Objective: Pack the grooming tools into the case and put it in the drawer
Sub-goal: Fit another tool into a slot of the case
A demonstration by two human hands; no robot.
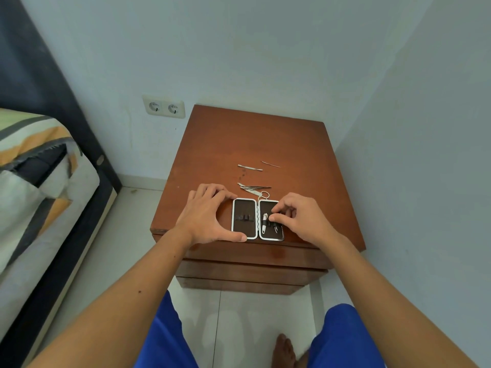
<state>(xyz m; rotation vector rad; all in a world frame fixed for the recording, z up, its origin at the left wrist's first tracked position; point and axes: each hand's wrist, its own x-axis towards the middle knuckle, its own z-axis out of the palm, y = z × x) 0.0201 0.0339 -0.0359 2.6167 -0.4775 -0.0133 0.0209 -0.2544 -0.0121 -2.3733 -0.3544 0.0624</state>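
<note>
An open grooming case (244, 229) with a silver rim and dark lining lies near the front edge of the brown nightstand (255, 144). My left hand (210, 213) grips its left half, thumb on the front edge and fingers on the far corner. My right hand (297, 216) pinches a small metal tool (276, 225) over the right half, beside a nail clipper (265, 221) held in the loops. Loose on the top behind the case lie tweezers and a file (252, 187), small scissors (265, 193), a double-ended pusher (249, 167) and a thin pick (271, 164).
The nightstand has stacked drawer fronts (252, 266) below its top, all shut. A bed (34, 187) with a dark frame stands at the left. A double wall socket (163, 106) is behind. Walls close in at the back and right. My knees and a bare foot are below.
</note>
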